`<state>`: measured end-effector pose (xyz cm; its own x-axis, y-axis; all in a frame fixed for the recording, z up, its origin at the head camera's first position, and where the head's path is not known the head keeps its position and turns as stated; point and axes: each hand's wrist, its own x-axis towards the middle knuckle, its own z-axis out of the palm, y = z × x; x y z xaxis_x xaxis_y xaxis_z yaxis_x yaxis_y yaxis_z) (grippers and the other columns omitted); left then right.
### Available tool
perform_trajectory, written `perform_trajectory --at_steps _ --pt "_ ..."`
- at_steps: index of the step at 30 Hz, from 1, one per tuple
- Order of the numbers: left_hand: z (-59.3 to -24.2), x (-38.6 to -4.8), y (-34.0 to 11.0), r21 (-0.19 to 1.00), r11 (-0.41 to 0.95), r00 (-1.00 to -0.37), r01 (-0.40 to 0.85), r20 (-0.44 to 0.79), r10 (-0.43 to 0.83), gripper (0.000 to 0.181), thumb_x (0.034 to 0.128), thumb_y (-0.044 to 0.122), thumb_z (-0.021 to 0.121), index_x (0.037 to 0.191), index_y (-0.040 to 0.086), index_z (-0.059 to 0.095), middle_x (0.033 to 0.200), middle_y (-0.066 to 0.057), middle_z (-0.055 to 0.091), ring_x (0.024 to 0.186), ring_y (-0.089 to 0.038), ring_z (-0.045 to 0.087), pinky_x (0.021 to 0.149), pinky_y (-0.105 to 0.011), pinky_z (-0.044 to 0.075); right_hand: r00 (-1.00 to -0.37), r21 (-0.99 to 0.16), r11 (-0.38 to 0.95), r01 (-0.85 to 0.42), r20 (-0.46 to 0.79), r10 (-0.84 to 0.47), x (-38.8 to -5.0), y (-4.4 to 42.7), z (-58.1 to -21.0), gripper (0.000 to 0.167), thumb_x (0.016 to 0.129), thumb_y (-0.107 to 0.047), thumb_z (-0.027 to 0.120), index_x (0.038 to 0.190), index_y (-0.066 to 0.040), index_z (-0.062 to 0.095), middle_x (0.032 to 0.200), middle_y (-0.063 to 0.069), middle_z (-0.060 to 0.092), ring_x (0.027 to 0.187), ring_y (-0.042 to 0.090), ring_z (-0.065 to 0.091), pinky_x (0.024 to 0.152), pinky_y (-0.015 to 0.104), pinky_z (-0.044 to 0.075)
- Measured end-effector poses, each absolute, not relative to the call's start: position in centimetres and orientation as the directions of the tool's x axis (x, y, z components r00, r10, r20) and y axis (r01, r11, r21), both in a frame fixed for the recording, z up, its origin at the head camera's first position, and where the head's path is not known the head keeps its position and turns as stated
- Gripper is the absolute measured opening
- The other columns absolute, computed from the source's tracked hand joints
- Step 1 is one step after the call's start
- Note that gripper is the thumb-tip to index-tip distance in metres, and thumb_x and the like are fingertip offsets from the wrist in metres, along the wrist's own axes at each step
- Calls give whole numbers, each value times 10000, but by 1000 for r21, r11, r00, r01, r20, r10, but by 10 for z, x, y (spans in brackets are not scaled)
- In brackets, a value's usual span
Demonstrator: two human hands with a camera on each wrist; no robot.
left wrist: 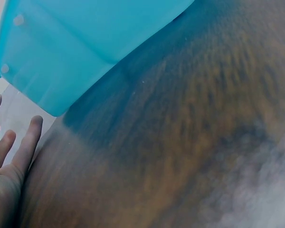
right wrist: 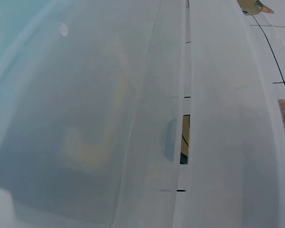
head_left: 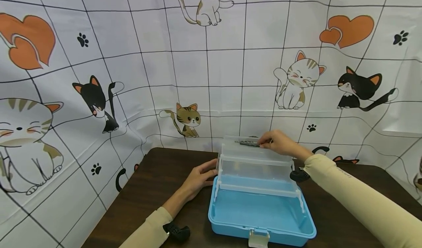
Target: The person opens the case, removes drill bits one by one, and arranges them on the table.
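Observation:
A light-blue plastic storage box (head_left: 257,211) stands on the dark table with its folding translucent trays (head_left: 254,165) raised toward the back. My right hand (head_left: 278,142) is over the topmost tray and pinches the right end of some thin dark pen-like sticks (head_left: 248,143); their exact kind is too small to tell. Beside the trays' left edge, my left hand (head_left: 197,178) rests with its fingers extended, fingertips at the box's rear left corner. In the left wrist view, spread fingers (left wrist: 26,147) show near the blue box wall (left wrist: 85,52). The right wrist view shows mostly translucent tray plastic (right wrist: 218,118).
A white latch (head_left: 258,239) hangs at the box's front. The dark wood table (head_left: 148,193) extends to both sides. Behind it hangs a white curtain (head_left: 224,68) with a grid and cartoon cats.

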<state>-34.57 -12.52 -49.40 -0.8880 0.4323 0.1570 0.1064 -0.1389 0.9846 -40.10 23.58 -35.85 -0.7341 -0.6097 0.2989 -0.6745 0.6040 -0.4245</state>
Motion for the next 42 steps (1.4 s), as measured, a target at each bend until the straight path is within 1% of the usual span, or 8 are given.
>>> perform_trajectory --at_steps 5,10,13,20,27,31,36,42 --pt "-494 -344 -124 985 -136 -885 109 158 437 555 1023 197 663 1538 133 467 1532 -112 450 1282 -313 554 959 -448 535 -755 -463 604 -649 295 -586 -400 239 -362 151 955 -15 711 1086 -38 783 1043 38 732 901 203 659 761 372 557" --pt "-494 -344 -125 985 -132 -887 112 159 434 555 1023 199 662 1537 129 467 1531 -117 451 1285 -316 550 956 -447 536 -782 -495 611 -618 298 -548 -398 241 -362 154 1001 -53 662 1110 -46 771 1028 26 720 865 180 626 722 347 537" --pt "-493 -345 -125 985 -133 -888 114 161 432 555 1022 201 664 1537 131 468 1531 -117 450 1287 -316 547 955 -447 537 -787 -507 608 -610 299 -540 -395 241 -359 163 1016 -61 640 1128 -33 756 1027 55 713 847 192 616 696 338 527" --pt "-493 -346 -124 985 -134 -890 111 159 428 545 1018 203 670 1527 141 483 1521 -107 463 1270 -307 563 940 -438 547 -806 -553 595 -583 300 -510 -386 249 -353 176 1040 -100 612 1143 -9 722 1043 106 693 866 247 603 700 345 514" --pt "-493 -345 -125 984 -127 -885 123 167 436 549 1027 202 657 1538 137 467 1531 -121 451 1283 -313 553 951 -441 540 -834 -547 631 -550 322 -448 -381 266 -352 186 1053 -118 595 1151 -13 714 1058 81 671 885 233 588 719 369 512" --pt "-494 -344 -126 984 -122 -886 133 173 430 549 1026 210 658 1536 139 470 1533 -120 449 1286 -318 550 952 -444 539 -850 -549 650 -526 304 -431 -376 275 -349 215 1063 -149 584 1177 -16 708 1083 82 668 897 241 586 735 390 510" --pt "-496 -345 -126 984 -128 -883 127 171 437 551 1026 216 659 1537 143 468 1536 -112 446 1286 -309 551 951 -444 540 -863 -541 673 -504 293 -411 -366 289 -345 233 1073 -150 563 1195 1 691 1107 127 659 876 244 583 716 396 499" --pt "-496 -346 -124 985 -131 -888 114 160 432 556 1016 240 674 1532 171 478 1518 -94 466 1270 -300 567 947 -445 543 -857 -548 659 -515 332 -394 -360 318 -353 206 1069 -94 555 1180 25 680 1100 174 662 844 225 605 703 358 522"
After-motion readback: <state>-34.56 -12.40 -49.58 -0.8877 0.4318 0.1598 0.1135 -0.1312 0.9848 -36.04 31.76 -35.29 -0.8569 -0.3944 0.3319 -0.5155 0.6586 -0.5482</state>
